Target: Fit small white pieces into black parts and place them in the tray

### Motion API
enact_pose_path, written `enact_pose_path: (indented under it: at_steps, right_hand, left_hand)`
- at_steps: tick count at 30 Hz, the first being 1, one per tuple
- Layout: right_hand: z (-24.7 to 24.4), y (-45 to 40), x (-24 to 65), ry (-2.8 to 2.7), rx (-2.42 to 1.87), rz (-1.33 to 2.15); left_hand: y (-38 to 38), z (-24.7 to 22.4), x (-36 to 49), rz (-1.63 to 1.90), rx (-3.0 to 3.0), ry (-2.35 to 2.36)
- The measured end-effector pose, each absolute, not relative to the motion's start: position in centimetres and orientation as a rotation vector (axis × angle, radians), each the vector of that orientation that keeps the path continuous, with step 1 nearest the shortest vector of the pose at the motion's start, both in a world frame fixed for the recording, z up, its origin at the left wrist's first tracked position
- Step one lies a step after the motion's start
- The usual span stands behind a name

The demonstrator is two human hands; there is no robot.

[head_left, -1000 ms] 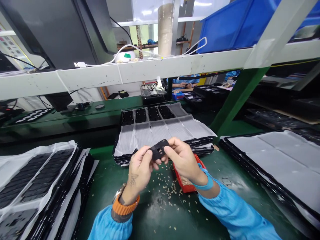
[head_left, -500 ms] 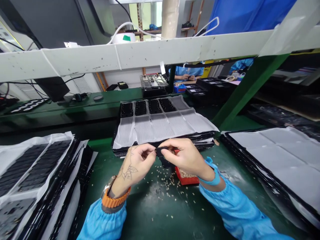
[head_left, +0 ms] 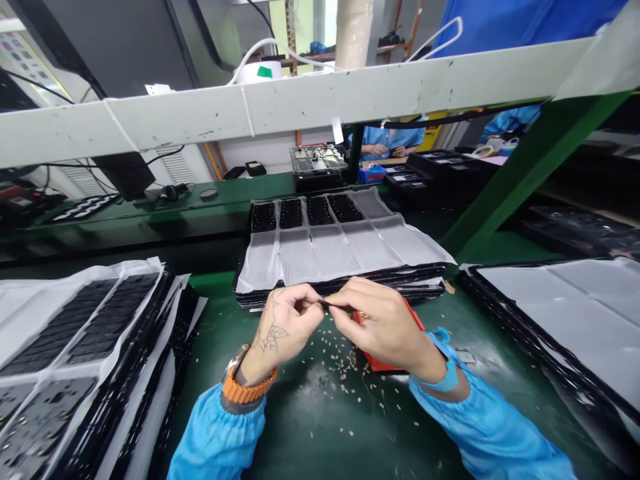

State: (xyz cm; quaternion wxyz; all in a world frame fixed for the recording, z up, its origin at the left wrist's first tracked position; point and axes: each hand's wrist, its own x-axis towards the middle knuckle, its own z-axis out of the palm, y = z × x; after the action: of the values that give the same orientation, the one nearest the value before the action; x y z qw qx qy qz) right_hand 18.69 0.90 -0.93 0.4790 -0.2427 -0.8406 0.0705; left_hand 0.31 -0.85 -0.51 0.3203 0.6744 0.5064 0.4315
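Between my hands a thin black plate (head_left: 336,306) is turned nearly edge-on, so only a dark sliver of it shows. My left hand (head_left: 290,321) pinches its left end between thumb and forefinger. From the other side, my right hand (head_left: 383,320) grips it, closed, with the fingers hiding most of the piece. Below and behind the right hand is a red tray (head_left: 385,365), largely covered by that hand. Small pale bits (head_left: 345,367) lie scattered on the green table (head_left: 300,433) under both hands.
Ahead stands a stack of black trays (head_left: 345,250) topped with white sheeting and several black plates (head_left: 319,211). Other tray stacks flank me, a left stack (head_left: 100,333) and a right stack (head_left: 565,313). A white shelf beam (head_left: 300,100) crosses above. A co-worker's hands (head_left: 387,151) show beyond.
The black plate has turned from showing its broad face to nearly edge-on. My right hand has rolled over it, and the view has shifted slightly.
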Motion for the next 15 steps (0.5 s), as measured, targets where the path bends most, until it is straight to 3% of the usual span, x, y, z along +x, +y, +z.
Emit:
enact_pose_path:
  at_steps: [15]
  right_hand:
    - [-1.28,1.29,18.45,-1.99,-0.758,0.315]
  left_hand:
    - [-0.26,-1.29,0.46,1.229,1.646,1.287]
